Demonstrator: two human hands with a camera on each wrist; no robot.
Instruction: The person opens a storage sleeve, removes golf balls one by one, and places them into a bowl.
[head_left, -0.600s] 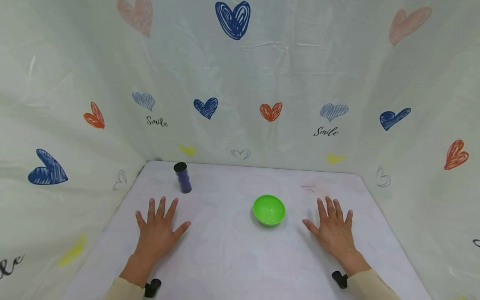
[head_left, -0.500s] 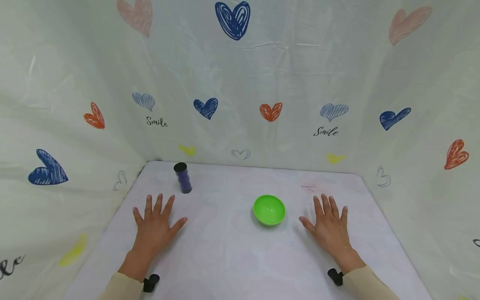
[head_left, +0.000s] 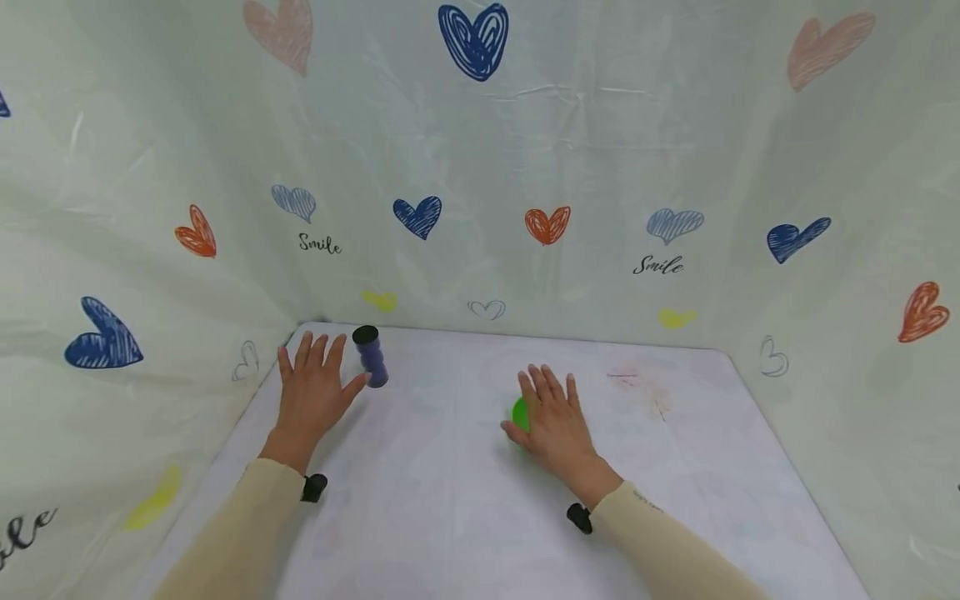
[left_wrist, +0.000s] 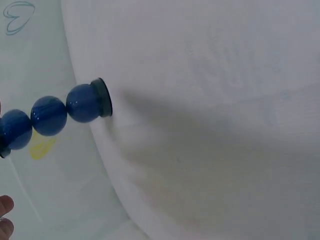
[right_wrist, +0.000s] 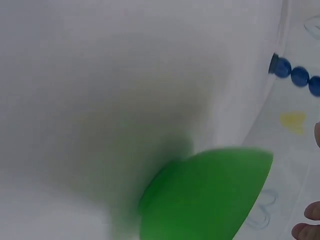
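A blue, bumpy column like stacked balls with black ends (head_left: 372, 358) stands upright at the table's back left. My left hand (head_left: 311, 398) is beside it with fingers spread, the thumb tip close to the column's side; whether they touch I cannot tell. In the left wrist view the column (left_wrist: 48, 116) shows in full roundness, with fingertips (left_wrist: 6, 227) at the edge. A green bowl (head_left: 521, 412) is mostly hidden beneath my right hand (head_left: 557, 427), whose fingers are extended above it. The right wrist view shows the bowl's outer side (right_wrist: 205, 195) up close, with fingertips (right_wrist: 306, 231) beyond its rim.
The white table (head_left: 420, 500) has faint reddish marks (head_left: 637, 383) at its back right. A pale curtain (head_left: 480, 150) printed with hearts encloses the back and both sides.
My left hand has moved forward, up beside the blue column. The right hand has swung left and forward over the green bowl. Column and bowl stay in place.
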